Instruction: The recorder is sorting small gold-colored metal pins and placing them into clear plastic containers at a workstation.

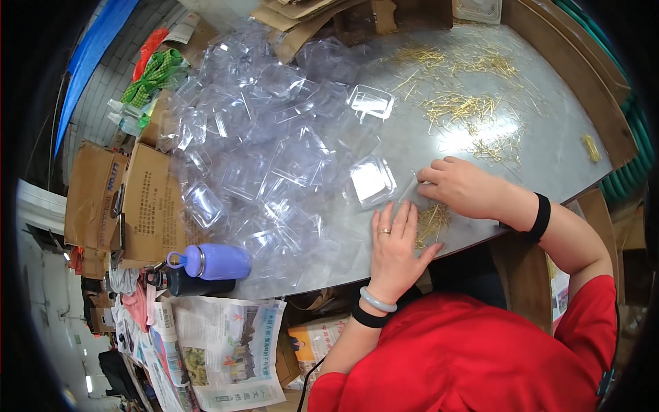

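My left hand [397, 253] lies with its fingers stretched out, a ring and a pale bangle on it. Its fingertips reach the edge of a clear plastic piece [410, 187] between my hands. My right hand [461, 187] is bent over that piece, its thumb and fingers pinched together; what they grip is hidden. A small pile of thin gold-coloured wire pieces [432, 223] lies beneath and between the hands. Just left of the fingertips sits a clear plastic box [371, 181], bright with reflected light.
A large heap of clear plastic boxes [268, 144] covers the table's left side. More gold wire pieces [460, 110] lie scattered on the grey tabletop [556, 130]. A purple bottle [223, 261] stands near the left front edge. Cardboard [583, 62] borders the right side.
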The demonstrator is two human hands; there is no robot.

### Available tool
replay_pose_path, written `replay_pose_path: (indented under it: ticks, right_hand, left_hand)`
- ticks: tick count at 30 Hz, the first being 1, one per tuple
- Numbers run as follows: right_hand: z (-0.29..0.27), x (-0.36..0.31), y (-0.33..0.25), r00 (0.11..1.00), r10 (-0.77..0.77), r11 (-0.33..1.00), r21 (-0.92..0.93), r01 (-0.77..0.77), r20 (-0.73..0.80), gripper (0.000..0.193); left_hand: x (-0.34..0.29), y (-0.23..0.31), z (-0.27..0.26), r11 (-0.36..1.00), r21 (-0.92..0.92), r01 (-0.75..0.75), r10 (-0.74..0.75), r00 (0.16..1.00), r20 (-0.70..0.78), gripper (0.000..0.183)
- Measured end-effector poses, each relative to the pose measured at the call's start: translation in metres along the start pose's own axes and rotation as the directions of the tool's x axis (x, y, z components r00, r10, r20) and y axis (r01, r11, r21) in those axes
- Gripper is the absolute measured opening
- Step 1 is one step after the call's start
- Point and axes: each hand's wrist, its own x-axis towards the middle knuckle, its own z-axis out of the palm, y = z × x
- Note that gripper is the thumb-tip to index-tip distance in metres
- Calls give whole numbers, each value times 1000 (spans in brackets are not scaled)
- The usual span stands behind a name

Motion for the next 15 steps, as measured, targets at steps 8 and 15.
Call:
replay_pose_path:
  ticks: [8, 15]
  right_hand:
    - [20, 10, 5, 977, -65, 995, 66, 80, -201, 29]
    - [11, 17, 18, 998, -29, 950, 313, 11, 51, 39]
  left_hand:
    - [0, -3, 8, 998, -45, -35, 34, 999, -8, 77]
    - [-2, -2, 9, 997, -71, -3, 2, 1000, -20, 77]
